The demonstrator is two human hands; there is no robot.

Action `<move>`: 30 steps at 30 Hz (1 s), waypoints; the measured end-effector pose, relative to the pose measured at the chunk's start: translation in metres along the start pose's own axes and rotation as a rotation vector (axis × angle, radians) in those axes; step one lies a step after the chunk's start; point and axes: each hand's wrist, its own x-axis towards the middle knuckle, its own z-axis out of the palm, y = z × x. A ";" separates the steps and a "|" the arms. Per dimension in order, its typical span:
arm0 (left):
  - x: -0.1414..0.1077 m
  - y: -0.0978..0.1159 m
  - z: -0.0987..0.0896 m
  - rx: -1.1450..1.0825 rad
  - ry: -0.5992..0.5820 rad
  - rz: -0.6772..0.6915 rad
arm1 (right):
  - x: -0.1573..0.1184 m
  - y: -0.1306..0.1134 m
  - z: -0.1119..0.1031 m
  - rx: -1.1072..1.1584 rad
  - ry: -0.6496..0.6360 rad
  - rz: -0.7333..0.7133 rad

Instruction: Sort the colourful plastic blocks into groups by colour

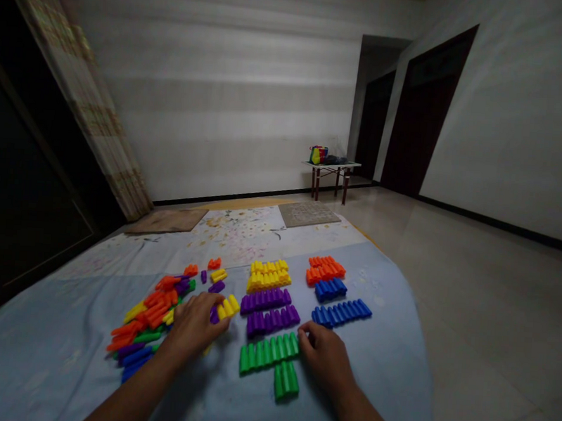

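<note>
My left hand is closed, thumb and fingers around a short group of yellow ribbed plastic blocks. A purple block shows right beside its fingertips; whether it is held too is unclear. My right hand has curled fingers beside the right end of a green block row, with nothing visible in them. Below that row lies a shorter green group. Beyond are purple rows, stacked yellow rows, blue rows and orange rows.
A mixed heap of coloured blocks lies left of my left hand, with several loose pieces behind it. A floral cloth covers the table, with flat boards at the far end. A small side table stands by the wall.
</note>
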 end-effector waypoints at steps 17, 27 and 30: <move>0.105 0.072 0.029 0.020 0.006 0.131 | 0.000 0.005 0.006 0.030 0.029 -0.010; 0.101 0.061 0.037 0.003 0.027 0.124 | -0.001 0.002 0.003 0.021 0.017 -0.008; 0.092 0.044 0.033 -0.025 0.095 0.076 | -0.001 0.003 0.002 0.028 0.011 -0.014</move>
